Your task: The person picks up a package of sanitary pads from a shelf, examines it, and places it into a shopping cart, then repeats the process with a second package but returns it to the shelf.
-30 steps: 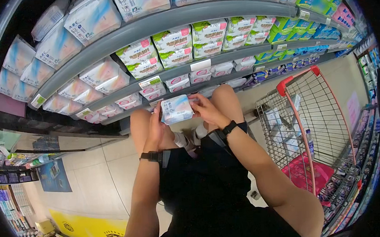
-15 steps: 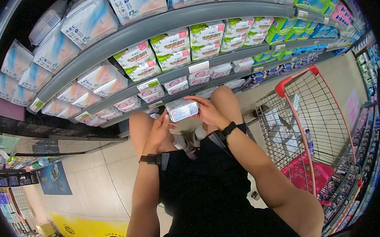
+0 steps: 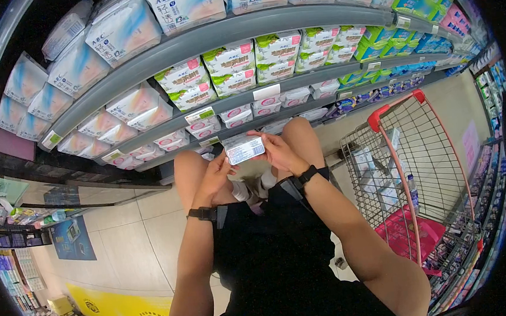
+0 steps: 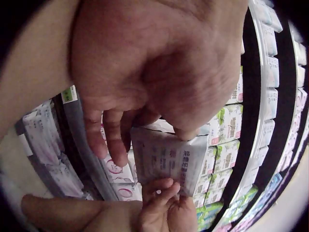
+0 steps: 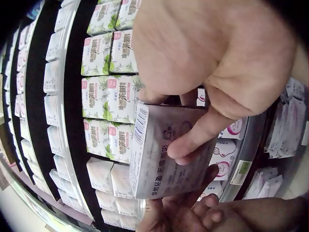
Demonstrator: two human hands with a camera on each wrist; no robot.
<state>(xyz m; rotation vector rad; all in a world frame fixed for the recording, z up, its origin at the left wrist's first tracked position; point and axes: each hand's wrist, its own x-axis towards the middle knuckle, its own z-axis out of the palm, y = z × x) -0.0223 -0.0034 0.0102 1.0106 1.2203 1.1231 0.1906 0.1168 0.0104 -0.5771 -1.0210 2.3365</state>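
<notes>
In the head view, a small white pack of sanitary pads (image 3: 245, 151) is held above the lap, a side panel of printed text facing up. My left hand (image 3: 214, 175) pinches its left end, and the left wrist view shows the thumb at the pack's edge with some fingers spread beside it. At the opposite end my right hand (image 3: 279, 154) grips the pack. Seen from the right wrist, a finger lies across the pack's printed face (image 5: 166, 135), and a barcode shows along one narrow side.
Curved shelves (image 3: 226, 28) ahead carry rows of similar blue-and-white packs (image 3: 189, 7) and green-and-white packs (image 3: 229, 68). A wire shopping cart (image 3: 440, 145) stands at the right, holding several packs, a bottle (image 3: 412, 191) and a pink bag (image 3: 411, 232). A yellow panel (image 3: 116, 305) is at lower left.
The pack has been turned from its picture front to a printed side. My left hand has shifted slightly down and along its end, while the right hand keeps hold.
</notes>
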